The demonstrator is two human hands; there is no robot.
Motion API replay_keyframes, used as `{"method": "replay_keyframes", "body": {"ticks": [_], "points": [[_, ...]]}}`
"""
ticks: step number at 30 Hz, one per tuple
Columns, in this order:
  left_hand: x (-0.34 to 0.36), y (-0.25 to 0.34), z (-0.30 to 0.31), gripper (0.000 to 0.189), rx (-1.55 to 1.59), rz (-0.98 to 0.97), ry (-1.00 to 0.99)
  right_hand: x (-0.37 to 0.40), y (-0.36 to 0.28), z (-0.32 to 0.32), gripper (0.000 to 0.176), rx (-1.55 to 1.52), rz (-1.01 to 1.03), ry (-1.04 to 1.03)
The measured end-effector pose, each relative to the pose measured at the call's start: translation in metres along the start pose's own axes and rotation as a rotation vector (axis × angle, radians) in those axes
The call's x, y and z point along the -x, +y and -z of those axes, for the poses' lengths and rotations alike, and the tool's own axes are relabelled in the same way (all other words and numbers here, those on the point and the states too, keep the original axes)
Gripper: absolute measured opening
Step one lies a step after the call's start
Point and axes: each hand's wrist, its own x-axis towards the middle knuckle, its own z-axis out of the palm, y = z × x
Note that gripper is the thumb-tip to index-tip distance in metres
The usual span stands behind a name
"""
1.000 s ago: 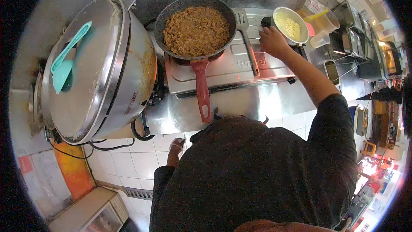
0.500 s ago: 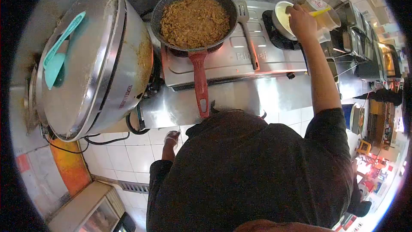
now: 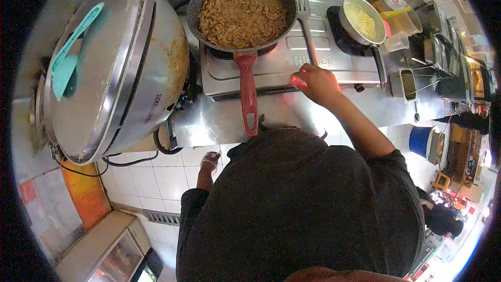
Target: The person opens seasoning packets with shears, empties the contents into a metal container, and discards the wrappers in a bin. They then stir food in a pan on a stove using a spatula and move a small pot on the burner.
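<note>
My right hand (image 3: 317, 84) is over the front of the stove, fingers bent and pointing left. It covers the lower end of the metal spatula (image 3: 308, 31); whether it grips the handle is hidden. To its left, a frying pan (image 3: 246, 73) with a red handle holds brown shredded food (image 3: 242, 16). Behind it to the right stands a small saucepan (image 3: 380, 68) with pale chopped pieces (image 3: 367, 25) inside. My left hand (image 3: 210, 161), in a clear plastic glove, hangs low beside my body above the tiled floor. Its fingers are too small to make out.
A large lidded metal pot (image 3: 125, 73) stands at the left, with a turquoise ladle (image 3: 65, 73) on its lid. Plastic containers (image 3: 404, 18) and a small metal container (image 3: 404, 83) stand right of the stove (image 3: 224, 81). A cabinet (image 3: 107, 248) is at lower left.
My right hand has left the small saucepan and moved left and toward me, to the spatula's handle end. The saucepan's pale pieces now show. My left hand stays low; the view has shifted slightly.
</note>
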Motion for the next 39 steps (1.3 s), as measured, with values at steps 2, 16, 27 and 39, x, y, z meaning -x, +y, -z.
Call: {"method": "replay_keyframes", "body": {"ticks": [2,16,27,39], "points": [[-0.004,-0.01,-0.008,0.053,-0.045,0.033,-0.026,0.002,0.001,-0.009,0.015,-0.018,0.008,0.045],[-0.033,-0.036,-0.017,0.049,-0.146,-0.049,0.012,0.022,-0.001,-0.03,0.014,-0.215,0.06,0.318],[-0.04,-0.06,-0.043,0.039,-0.244,-0.157,0.075,0.062,-0.034,0.077,0.037,-2.249,-0.323,-0.222],[-0.037,-0.05,-0.032,0.035,-0.149,-0.237,0.197,0.102,-0.097,0.184,0.036,-1.651,1.354,-0.363]]}}
